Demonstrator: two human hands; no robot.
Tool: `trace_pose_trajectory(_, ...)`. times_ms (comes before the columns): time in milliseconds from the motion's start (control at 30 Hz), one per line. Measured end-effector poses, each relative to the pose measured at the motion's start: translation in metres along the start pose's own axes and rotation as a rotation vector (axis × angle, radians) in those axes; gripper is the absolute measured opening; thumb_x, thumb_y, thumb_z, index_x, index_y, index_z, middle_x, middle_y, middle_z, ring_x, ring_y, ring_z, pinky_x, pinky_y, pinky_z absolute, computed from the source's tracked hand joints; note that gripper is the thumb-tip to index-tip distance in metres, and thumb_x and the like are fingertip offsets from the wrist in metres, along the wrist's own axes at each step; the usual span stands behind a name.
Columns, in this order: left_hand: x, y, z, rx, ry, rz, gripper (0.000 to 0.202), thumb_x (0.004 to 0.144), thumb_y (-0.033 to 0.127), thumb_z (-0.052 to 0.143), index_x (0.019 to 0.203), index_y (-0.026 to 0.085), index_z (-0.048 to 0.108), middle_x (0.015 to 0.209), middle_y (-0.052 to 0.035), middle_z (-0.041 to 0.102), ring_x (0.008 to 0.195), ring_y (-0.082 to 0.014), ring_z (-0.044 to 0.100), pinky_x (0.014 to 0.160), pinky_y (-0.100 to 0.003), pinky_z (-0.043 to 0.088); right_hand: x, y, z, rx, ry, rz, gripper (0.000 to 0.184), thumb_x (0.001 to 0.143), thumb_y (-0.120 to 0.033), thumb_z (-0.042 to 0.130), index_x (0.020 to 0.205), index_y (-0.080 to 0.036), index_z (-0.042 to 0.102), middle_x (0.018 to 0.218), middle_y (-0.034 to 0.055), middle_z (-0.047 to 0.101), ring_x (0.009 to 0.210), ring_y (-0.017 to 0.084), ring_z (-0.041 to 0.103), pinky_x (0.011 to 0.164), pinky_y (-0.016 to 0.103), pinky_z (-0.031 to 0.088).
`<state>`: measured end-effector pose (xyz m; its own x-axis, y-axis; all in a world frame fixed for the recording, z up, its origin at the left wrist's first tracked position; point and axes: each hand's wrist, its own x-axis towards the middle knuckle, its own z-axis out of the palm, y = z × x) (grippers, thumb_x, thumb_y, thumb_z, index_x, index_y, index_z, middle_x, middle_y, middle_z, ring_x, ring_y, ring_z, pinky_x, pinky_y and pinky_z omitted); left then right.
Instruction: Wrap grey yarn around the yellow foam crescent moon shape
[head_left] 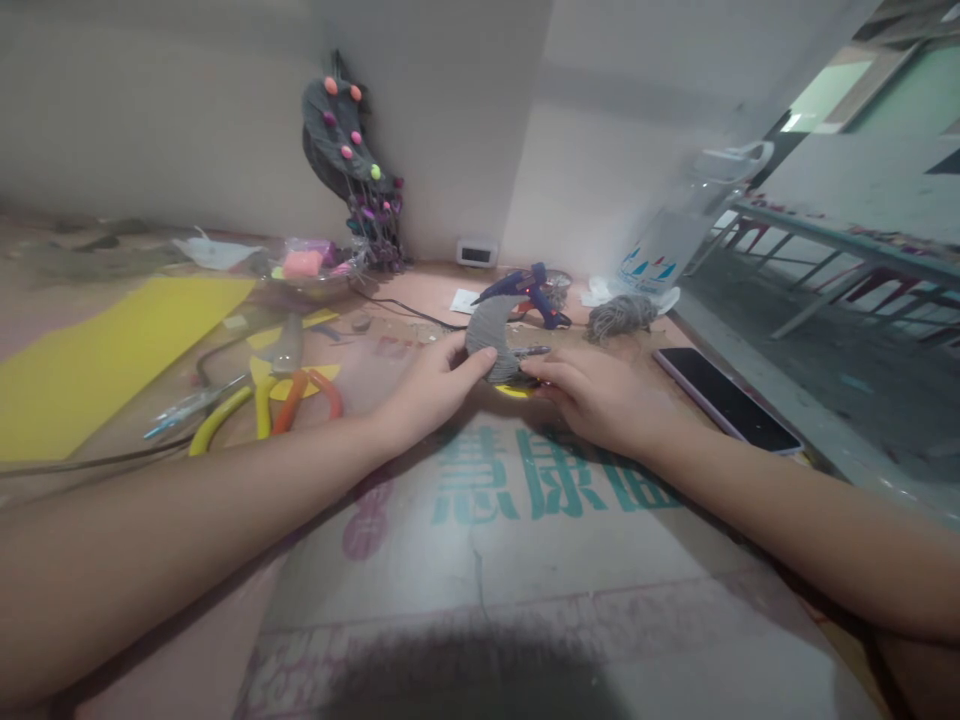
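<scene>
A crescent wrapped in grey yarn is held above the printed cardboard, with a bit of yellow showing along its lower edge. My left hand grips its left side, thumb across the front. My right hand is closed at the crescent's lower right end, fingers pinched together; what lies between those fingertips is too small to make out. Just behind the crescent rests a blue glue gun. A ball of grey yarn lies beyond my right hand.
Pliers with yellow handles, an orange-handled tool and yellow sheet lie left. A phone and water bottle stand right. A larger grey crescent with coloured beads hangs against the wall. Printed cardboard covers the front.
</scene>
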<state>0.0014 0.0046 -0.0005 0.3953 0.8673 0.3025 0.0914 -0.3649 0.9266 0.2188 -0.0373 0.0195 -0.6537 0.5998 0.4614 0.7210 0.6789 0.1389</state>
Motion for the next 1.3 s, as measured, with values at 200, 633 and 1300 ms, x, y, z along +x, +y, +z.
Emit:
trace_pose_trajectory(200,0.0005,-0.0007,0.0002,-0.009,0.001,0.010,0.026,0.088,0.033,0.054,0.100,0.015,0.068,0.109,-0.0069,0.072,0.102,-0.0207,0.064,0.090,-0.030,0.047,-0.0018,0.0035,0.0032,-0.035,0.078,-0.101,0.027,0.095,-0.013,0.043,0.111,-0.014,0.065,0.092,0.0102,0.072,0.082,0.020,0.065,0.073,0.032,0.050)
trace_pose_trajectory(633,0.0003,0.0048,-0.0008,0.011,0.066,-0.030,0.024,0.087,0.036,0.053,0.091,0.016,0.065,0.099,-0.0048,0.072,0.091,-0.0194,0.062,0.080,-0.028,0.047,-0.0056,0.0019,0.0002,0.012,0.173,0.021,0.026,0.094,-0.018,0.045,0.111,-0.017,0.064,0.092,0.0097,0.072,0.083,0.021,0.067,0.071,0.033,0.053)
trace_pose_trajectory(1300,0.0002,0.0043,-0.0011,-0.009,0.045,-0.040,0.025,0.088,0.035,0.054,0.094,0.014,0.066,0.099,-0.0059,0.071,0.092,-0.0199,0.063,0.084,-0.029,0.047,-0.0023,0.0030,-0.0006,-0.125,0.111,-0.033,0.027,0.092,-0.014,0.047,0.111,-0.015,0.066,0.094,0.0099,0.074,0.082,0.021,0.067,0.070,0.032,0.050)
